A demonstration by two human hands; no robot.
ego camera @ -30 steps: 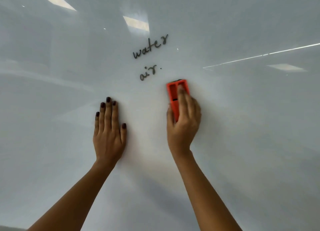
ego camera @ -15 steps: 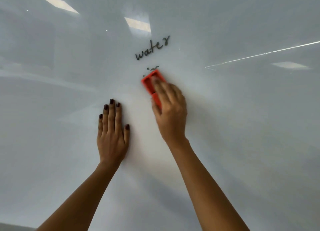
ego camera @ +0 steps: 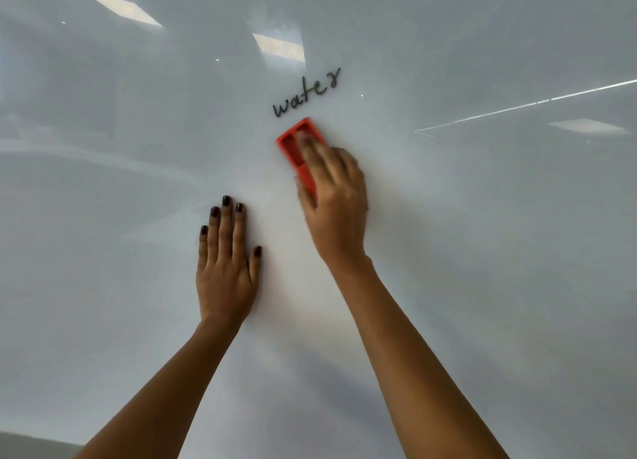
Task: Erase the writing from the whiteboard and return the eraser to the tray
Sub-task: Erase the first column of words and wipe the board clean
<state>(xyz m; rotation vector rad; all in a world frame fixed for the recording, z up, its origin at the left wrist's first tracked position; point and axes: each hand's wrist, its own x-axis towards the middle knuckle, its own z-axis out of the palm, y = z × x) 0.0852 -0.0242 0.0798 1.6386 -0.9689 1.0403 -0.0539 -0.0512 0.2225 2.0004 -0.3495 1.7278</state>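
A glossy whiteboard [ego camera: 482, 252] fills the view. The handwritten word "water" [ego camera: 306, 93] stands in dark marker near the top centre. Just below it my right hand [ego camera: 336, 200] presses an orange-red eraser [ego camera: 296, 145] flat against the board; the eraser's upper end shows past my fingers and tilts to the left. No writing shows under or beside the eraser. My left hand [ego camera: 225, 265] lies flat on the board, fingers straight and together, lower and to the left of the eraser. No tray is in view.
Ceiling lights [ego camera: 279, 46] and a thin bright line [ego camera: 517, 107] reflect in the board. A dark strip [ego camera: 31, 446] shows at the bottom left corner, below the board's edge.
My right hand swept the eraser left and up over the word "air", which is gone now. The eraser sits just under "water". My left hand stayed flat in place.
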